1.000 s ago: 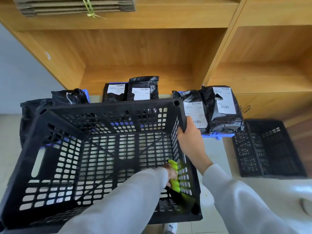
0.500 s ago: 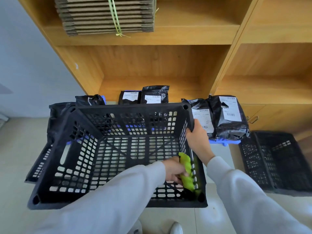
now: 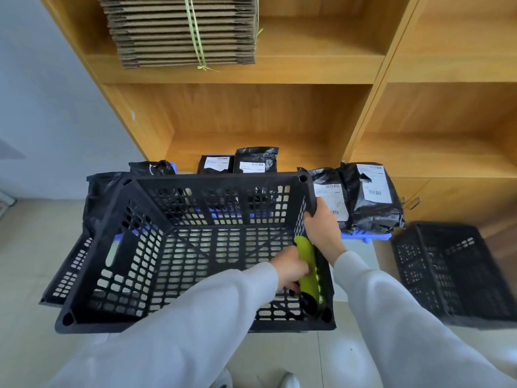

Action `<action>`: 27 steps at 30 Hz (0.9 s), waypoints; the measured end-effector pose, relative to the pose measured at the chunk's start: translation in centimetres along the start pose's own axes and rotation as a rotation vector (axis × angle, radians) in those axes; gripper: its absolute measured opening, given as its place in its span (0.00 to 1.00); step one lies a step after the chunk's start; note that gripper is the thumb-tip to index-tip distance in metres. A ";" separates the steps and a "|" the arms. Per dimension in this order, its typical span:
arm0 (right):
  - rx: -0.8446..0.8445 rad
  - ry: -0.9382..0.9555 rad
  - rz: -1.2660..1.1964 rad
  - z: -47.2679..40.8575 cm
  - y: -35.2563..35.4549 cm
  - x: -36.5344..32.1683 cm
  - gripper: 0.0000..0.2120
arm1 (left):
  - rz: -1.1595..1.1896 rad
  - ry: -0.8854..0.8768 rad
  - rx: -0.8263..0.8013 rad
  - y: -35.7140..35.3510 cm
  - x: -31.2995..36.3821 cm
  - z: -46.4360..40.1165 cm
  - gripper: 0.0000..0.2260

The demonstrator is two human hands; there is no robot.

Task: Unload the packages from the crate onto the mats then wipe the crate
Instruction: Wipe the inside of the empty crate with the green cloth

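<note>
Against crate right wall, cloth lengthwise.

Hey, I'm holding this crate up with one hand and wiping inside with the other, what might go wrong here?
1. Only the right hand grips the crate, by its right wall, so it might tip or slip.
2. The left hand presses the green cloth into a tight corner; it may snag on the lattice.
3. The packages stand close behind; a swing of the crate may knock them off the blue mat.

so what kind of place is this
Probably a small parcel storeroom or packing room: labelled black packages on the floor, a strapped bundle of flat cardboard boxes on wooden shelving, and spare black crates.
</note>
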State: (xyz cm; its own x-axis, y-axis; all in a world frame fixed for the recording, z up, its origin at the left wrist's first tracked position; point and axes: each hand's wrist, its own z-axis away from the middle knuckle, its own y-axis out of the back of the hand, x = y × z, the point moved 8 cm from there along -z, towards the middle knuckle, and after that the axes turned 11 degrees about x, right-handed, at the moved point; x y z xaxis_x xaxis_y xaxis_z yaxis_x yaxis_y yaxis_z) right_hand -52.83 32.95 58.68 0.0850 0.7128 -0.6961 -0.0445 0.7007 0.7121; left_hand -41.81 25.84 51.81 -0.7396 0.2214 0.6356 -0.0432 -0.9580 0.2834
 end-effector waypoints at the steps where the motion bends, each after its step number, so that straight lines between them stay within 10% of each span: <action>1: -0.001 0.000 -0.002 0.0 0.0 0.0 0.08 | -0.032 0.002 0.040 -0.1 -0.4 -0.6 0.11; 27: 0.013 0.003 -0.023 -1.5 -1.5 1.7 0.05 | -0.379 0.057 0.266 -1.3 -4.8 -13.1 0.14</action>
State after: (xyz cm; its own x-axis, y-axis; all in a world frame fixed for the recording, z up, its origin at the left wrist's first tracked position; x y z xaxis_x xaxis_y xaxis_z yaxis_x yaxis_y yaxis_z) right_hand -54.13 33.17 56.30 0.0832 0.6969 -0.7123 -0.0298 0.7162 0.6972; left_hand -46.98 23.69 39.02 -0.7409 0.5293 0.4134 -0.1496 -0.7301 0.6667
